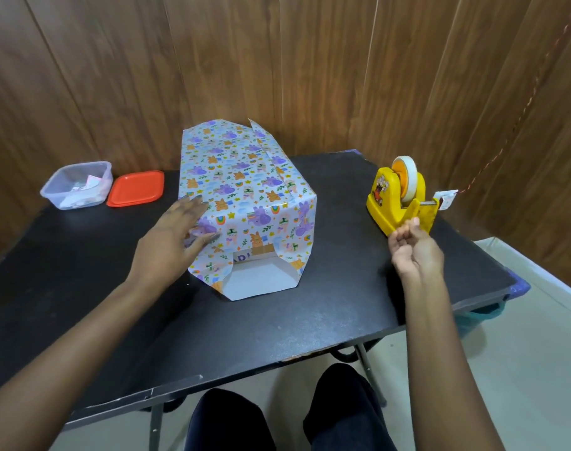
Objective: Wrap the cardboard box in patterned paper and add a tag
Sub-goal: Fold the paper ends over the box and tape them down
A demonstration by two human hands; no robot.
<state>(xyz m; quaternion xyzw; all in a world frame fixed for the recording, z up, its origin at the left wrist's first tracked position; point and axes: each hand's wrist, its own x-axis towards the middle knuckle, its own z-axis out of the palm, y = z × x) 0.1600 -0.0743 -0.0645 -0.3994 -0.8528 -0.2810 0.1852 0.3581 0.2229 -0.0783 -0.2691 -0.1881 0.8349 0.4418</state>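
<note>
My L hand (pixel 180 229) lay flat w/ fingers straight, slightly spread, on the L side of the paper-wrapped box (pixel 245 177), near-end flaps unfolded, while my R hand (pixel 412 247), well R of the box by the tape dispenser (pixel 398 196), had fingers curled together, couldn't tell if pinching anything.

Bright, even indoor light, we'd say from overhead. Shadows are soft: we mark a faint one on the table (pixel 342 304) just left of the right hand (pixel 414 247). A dull grey sheen lies on the table's near part. Wall panels (pixel 82 76) lean and bend toward the frame edges, a wide-angle effect. The right hand is slightly motion-blurred, its fingers smeared. The paper (pixel 242 177) print at centre is sharp.
</note>
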